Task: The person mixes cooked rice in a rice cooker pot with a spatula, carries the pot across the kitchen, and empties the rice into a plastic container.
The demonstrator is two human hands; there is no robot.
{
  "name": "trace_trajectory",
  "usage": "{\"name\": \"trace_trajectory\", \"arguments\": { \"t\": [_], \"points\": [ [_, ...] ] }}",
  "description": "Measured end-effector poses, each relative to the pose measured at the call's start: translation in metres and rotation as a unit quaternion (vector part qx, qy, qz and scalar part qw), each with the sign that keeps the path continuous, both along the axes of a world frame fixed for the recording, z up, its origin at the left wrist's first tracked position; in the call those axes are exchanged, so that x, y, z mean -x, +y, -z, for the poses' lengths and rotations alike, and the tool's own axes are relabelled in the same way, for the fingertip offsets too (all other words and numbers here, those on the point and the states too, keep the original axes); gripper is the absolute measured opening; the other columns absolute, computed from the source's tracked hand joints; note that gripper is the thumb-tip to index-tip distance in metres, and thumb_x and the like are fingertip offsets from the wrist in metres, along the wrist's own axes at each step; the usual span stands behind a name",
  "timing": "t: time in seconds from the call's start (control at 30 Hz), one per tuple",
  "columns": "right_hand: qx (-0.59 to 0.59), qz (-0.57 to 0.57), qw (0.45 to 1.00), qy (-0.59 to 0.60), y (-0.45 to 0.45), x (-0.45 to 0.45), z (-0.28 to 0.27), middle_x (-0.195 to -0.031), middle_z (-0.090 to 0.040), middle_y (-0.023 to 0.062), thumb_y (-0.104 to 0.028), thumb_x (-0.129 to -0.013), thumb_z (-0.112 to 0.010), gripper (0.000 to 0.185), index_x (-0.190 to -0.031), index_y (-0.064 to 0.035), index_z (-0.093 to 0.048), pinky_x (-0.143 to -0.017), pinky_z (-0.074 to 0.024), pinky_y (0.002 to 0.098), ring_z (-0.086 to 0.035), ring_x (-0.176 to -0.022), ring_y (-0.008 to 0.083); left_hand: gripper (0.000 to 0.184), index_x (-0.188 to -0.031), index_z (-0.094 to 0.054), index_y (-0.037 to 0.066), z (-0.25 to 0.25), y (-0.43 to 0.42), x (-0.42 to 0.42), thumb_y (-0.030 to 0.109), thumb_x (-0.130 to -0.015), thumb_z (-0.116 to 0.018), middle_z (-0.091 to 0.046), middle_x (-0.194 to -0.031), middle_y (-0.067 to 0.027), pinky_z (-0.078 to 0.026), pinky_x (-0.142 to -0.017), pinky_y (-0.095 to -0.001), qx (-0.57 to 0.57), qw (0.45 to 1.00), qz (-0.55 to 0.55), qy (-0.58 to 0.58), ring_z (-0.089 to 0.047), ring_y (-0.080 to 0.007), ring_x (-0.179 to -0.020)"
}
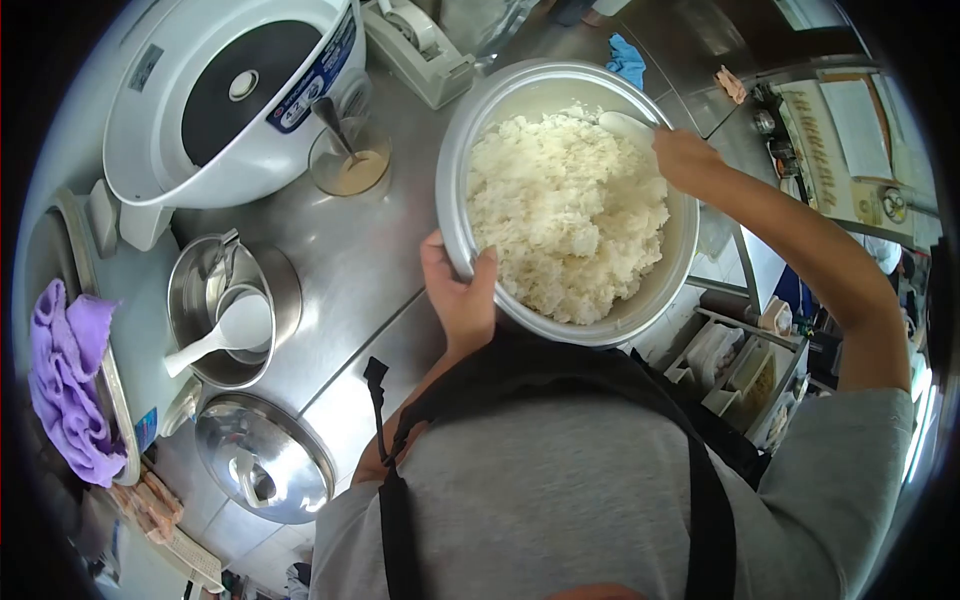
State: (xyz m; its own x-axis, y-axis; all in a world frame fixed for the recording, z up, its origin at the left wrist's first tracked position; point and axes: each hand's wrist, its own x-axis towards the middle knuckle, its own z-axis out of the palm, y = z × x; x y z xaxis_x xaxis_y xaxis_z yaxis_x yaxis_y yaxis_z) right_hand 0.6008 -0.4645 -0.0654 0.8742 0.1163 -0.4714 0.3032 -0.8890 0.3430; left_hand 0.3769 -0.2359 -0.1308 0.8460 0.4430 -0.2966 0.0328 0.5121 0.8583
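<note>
A large metal pot (453,195) full of cooked white rice (570,225) stands right in front of me. My left hand (462,290) is closed on its near left rim, thumb on the inner side. At the pot's far right edge, my right hand (685,160) is wrapped around the handle of a white rice paddle (628,130). The paddle's blade lies against the rice near the inner wall; most of its handle is hidden in my fist.
To the left are an open white rice cooker (225,182), a glass of tan liquid (357,178) with a spoon, a tape dispenser (445,82), and a steel pot (286,290) holding a white scoop (245,322). A shiny lid (290,455) and purple cloth (70,380) lie nearer. Shelves (735,370) stand right.
</note>
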Motion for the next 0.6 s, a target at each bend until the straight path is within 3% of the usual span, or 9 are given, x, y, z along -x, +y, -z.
{"name": "trace_trajectory", "arguments": {
  "t": [0.13,0.2,0.27,0.33,0.43,0.53,0.6],
  "points": [
    [-0.106,0.108,0.985,0.087,-0.012,0.002,0.016,-0.079,-0.061,0.0211,-0.024,-0.093,-0.036,0.029,-0.102,0.0009,-0.049,-0.045,-0.0469,0.0453,-0.06,-0.055,0.0366,0.037,-0.113,-0.033,0.0,0.015,-0.009,-0.008,-0.004,-0.078,-0.044,-0.045,-0.102,-0.0095,-0.039,-0.082,-0.026,0.017,0.995,-0.043,-0.092,-0.046,-0.0107,-0.089],
    [-0.19,0.356,0.905,0.136,-0.011,0.009,0.021,-0.078,-0.06,0.0213,-0.025,-0.093,-0.036,0.03,-0.099,0.0013,-0.048,-0.039,-0.0416,0.046,-0.056,-0.048,0.0367,0.038,-0.114,-0.032,0.0,0.02,-0.007,-0.007,-0.004,-0.078,-0.044,-0.044,-0.101,-0.0093,-0.039,-0.082,-0.0259,-0.015,0.994,-0.036,-0.1,-0.045,-0.0103,-0.089],
    [-0.216,0.457,0.847,0.168,-0.01,0.019,0.022,-0.078,-0.06,0.0214,-0.022,-0.092,-0.038,0.026,-0.097,0.0,-0.05,-0.037,-0.0408,0.0465,-0.057,-0.048,0.0365,0.037,-0.114,-0.032,0.0,0.018,-0.007,-0.006,-0.004,-0.078,-0.043,-0.044,-0.101,-0.0092,-0.038,-0.082,-0.026,-0.002,0.996,-0.027,-0.09,-0.044,-0.0101,-0.089],
    [-0.2,0.425,0.861,0.194,0.013,0.037,0.016,-0.082,-0.061,0.0214,-0.017,-0.09,-0.04,0.02,-0.094,-0.003,-0.054,-0.039,-0.0445,0.0468,-0.061,-0.058,0.036,0.037,-0.114,-0.032,0.0,0.018,-0.005,-0.006,-0.004,-0.078,-0.043,-0.043,-0.101,-0.0091,-0.038,-0.082,-0.0259,-0.007,0.996,-0.023,-0.085,-0.043,-0.0099,-0.089],
    [-0.183,0.146,0.959,0.159,0.025,0.05,0.022,-0.084,-0.061,0.0225,-0.017,-0.09,-0.038,0.022,-0.095,-0.0026,-0.054,-0.049,-0.0489,0.0459,-0.063,-0.067,0.0358,0.037,-0.114,-0.032,0.0,0.016,-0.005,-0.008,-0.005,-0.078,-0.042,-0.043,-0.101,-0.0088,-0.038,-0.081,-0.0255,-0.013,0.996,-0.025,-0.085,-0.043,-0.0097,-0.088],
    [-0.153,-0.01,0.979,0.138,0.048,0.06,0.016,-0.089,-0.061,0.0237,-0.015,-0.089,-0.036,0.024,-0.098,0.0006,-0.052,-0.067,-0.051,0.0444,-0.062,-0.079,0.0352,0.038,-0.115,-0.032,-0.001,0.008,-0.006,-0.005,-0.005,-0.078,-0.042,-0.043,-0.101,-0.0088,-0.038,-0.082,-0.0259,0.004,0.997,-0.018,-0.079,-0.043,-0.0102,-0.088],
    [-0.105,-0.039,0.983,0.146,0.067,0.075,-0.004,-0.09,-0.06,0.0229,-0.012,-0.089,-0.037,0.023,-0.104,0.0008,-0.048,-0.07,-0.0491,0.0429,-0.061,-0.083,0.0353,0.039,-0.115,-0.032,-0.001,0.012,-0.005,-0.006,-0.005,-0.078,-0.042,-0.043,-0.103,-0.0094,-0.037,-0.083,-0.0269,-0.027,0.996,-0.017,-0.079,-0.043,-0.011,-0.09]
  ]
}}
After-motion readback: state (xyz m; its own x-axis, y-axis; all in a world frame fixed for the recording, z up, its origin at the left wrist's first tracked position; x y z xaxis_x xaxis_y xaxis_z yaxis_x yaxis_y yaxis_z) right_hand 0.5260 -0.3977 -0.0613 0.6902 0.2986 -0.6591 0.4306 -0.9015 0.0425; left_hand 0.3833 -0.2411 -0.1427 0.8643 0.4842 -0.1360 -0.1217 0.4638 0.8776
